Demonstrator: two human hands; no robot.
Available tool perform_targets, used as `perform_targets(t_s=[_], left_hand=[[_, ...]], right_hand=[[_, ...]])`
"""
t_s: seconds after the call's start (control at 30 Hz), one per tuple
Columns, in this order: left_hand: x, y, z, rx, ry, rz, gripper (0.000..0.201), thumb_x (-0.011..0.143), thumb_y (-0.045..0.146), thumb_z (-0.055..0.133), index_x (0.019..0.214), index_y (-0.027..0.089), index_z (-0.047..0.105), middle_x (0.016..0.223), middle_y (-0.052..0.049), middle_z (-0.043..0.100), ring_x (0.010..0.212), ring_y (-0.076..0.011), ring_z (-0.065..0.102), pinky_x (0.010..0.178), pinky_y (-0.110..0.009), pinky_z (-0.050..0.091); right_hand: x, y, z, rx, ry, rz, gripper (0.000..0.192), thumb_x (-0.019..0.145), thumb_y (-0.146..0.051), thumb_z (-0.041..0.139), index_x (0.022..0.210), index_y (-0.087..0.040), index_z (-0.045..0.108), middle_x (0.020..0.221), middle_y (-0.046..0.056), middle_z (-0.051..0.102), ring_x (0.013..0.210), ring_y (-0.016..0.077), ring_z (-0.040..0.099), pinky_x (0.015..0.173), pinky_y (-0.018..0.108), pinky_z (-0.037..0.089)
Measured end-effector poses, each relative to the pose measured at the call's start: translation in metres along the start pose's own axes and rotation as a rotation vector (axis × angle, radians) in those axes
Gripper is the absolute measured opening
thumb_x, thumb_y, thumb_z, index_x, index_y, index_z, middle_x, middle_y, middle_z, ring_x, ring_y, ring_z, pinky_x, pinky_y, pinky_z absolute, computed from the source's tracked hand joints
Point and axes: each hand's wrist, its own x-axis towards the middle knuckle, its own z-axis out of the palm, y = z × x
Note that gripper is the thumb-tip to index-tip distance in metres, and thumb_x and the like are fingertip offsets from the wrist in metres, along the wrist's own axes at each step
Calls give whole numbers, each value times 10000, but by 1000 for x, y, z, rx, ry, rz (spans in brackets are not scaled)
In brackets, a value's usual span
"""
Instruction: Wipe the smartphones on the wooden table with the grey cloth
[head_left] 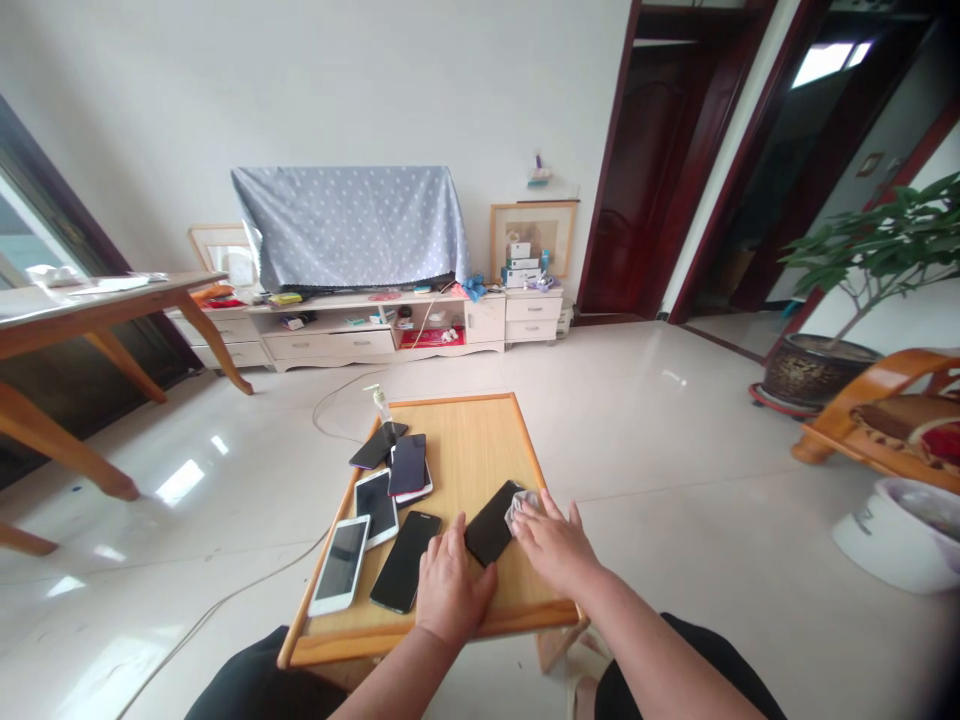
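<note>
A black smartphone (492, 524) lies face up and aslant on the small wooden table (469, 440). My left hand (453, 585) grips its lower left edge, with the thumb at the near end. Under the fingers of my right hand (556, 545), a crumpled grey cloth (520, 508) is pressed against the phone's upper right part. Just left of my left hand rests another black smartphone (406, 562). Beyond it are a white smartphone (341, 565), a second white one (376, 505) and a dark phone (407, 464) stacked on a white one.
A clear pump bottle (381, 405) stands at the table's far left corner, by another dark phone (379, 445). A cable (225, 600) runs over the floor at left. A cabinet (330, 345) lines the wall; a potted plant (817, 370) and wooden chair (862, 410) stand right.
</note>
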Motion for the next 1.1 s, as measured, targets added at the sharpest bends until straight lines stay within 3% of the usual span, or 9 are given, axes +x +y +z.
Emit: perform_targets(t_s=[0.2,0.3,0.43,0.6,0.73,0.8,0.97,1.03,1.1], left_hand=[[0,-3,2,-61,-8,-18,793,802,277,562,1521,146,255,1407,-125,563,1229,-284,505,1011,-402,366],[1,-5,1,-76,-20,-30,777,806,211,525,1526,144,242,1400,-132,569,1222,-283,516,1011,-405,366],[2,-4,1,-71,-11,-15,719,877,273,490,1530,131,225,1383,-155,576,1195,-282,539,984,-404,381],[3,1,0,-37,2,0,801,810,343,583,1513,126,267,1375,-139,573,1208,-285,517,1008,-399,373],[3,8,-7,49,-28,10,618,803,345,582,1387,171,484,1269,-113,617,1172,-283,515,996,-388,366],[3,10,-11,76,-45,20,533,808,357,584,1316,199,555,1254,-104,617,1161,-282,514,983,-381,365],[3,13,-15,89,-50,30,451,876,402,522,1286,223,586,1258,-96,617,1133,-275,520,959,-385,361],[3,14,-15,94,-59,29,463,882,430,520,1288,218,590,1246,-99,622,1128,-278,522,957,-387,359],[2,14,-15,103,-62,29,491,879,451,528,1300,205,588,1237,-104,625,1135,-284,519,962,-387,354]], right_hand=[[-14,-24,10,13,-53,-249,515,1046,-414,186,1340,-342,604,1482,-32,516,1502,264,216,1195,596,-33],[-16,-40,17,13,-55,-291,516,1040,-353,192,1325,-313,620,1456,-20,546,1497,262,232,1201,587,-40],[2,-47,21,21,-36,-315,511,1032,-323,192,1378,-326,568,1486,-26,512,1492,257,245,1195,595,-57],[37,-24,14,-27,6,-115,501,1026,-393,217,1435,-334,500,1553,-9,422,1517,287,141,1159,653,-67],[48,-7,11,-92,63,117,520,1010,-410,259,1473,-276,454,1589,49,357,1527,289,79,1149,657,-86],[41,-10,15,-99,69,89,523,1011,-409,256,1469,-261,462,1582,71,367,1522,282,121,1155,637,-103],[15,-23,28,-25,61,-179,502,1031,-402,224,1460,-311,467,1558,39,416,1480,263,263,1174,603,-79],[15,-18,25,-17,82,-168,453,1022,-388,292,1404,-328,528,1527,23,464,1464,272,291,1172,612,-41],[21,-7,16,-21,133,-71,377,988,-330,398,1287,-300,626,1469,36,535,1417,279,359,1170,570,97]])
